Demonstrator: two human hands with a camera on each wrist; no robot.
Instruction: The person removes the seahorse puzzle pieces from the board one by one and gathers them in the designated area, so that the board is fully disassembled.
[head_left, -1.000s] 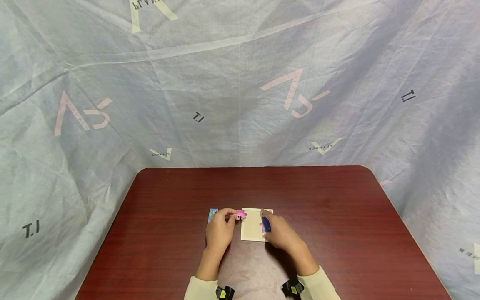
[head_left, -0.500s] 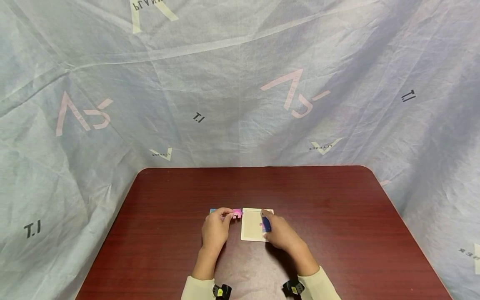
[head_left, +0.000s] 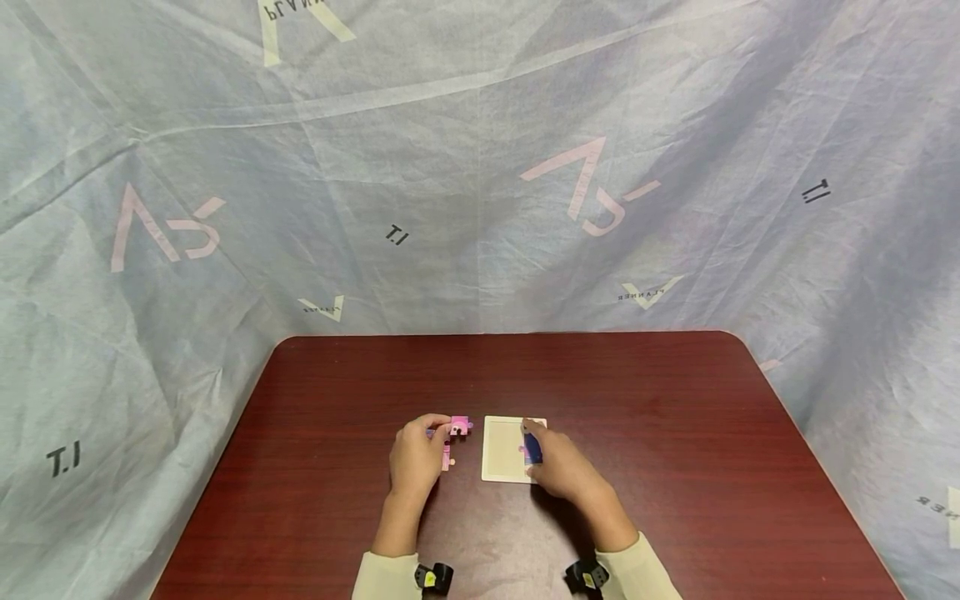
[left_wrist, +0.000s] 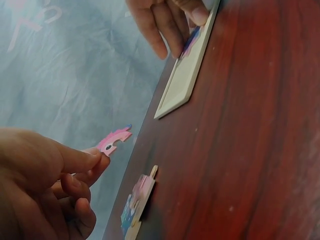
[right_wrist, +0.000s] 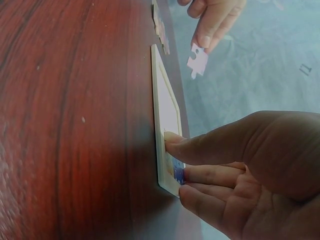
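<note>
My left hand (head_left: pixel 416 454) pinches a pink jigsaw puzzle piece (left_wrist: pixel 114 141) with a printed eye between thumb and index finger. It holds the piece above the table, over other puzzle pieces (left_wrist: pixel 136 202) in pink and blue that my hand partly hides in the head view. To the right lies a cream puzzle tray (head_left: pixel 501 452) with a raised rim. My right hand (head_left: pixel 564 467) spans the tray's right side, thumb on the near rim and fingers at the far one, gripping it. Dark blue and pink puzzle pieces (head_left: pixel 532 448) sit in the tray beneath that hand.
The dark red wooden table (head_left: pixel 637 392) has rounded far corners. Grey printed cloth (head_left: pixel 450 167) hangs behind it and along both sides. A black camera is strapped to each wrist, over cream sleeves (head_left: pixel 386 577).
My left hand has moved left with the pink jigsaw puzzle piece, away from the tray. The pieces on the table now show differently around the hand. My right hand and the tray stay put.
</note>
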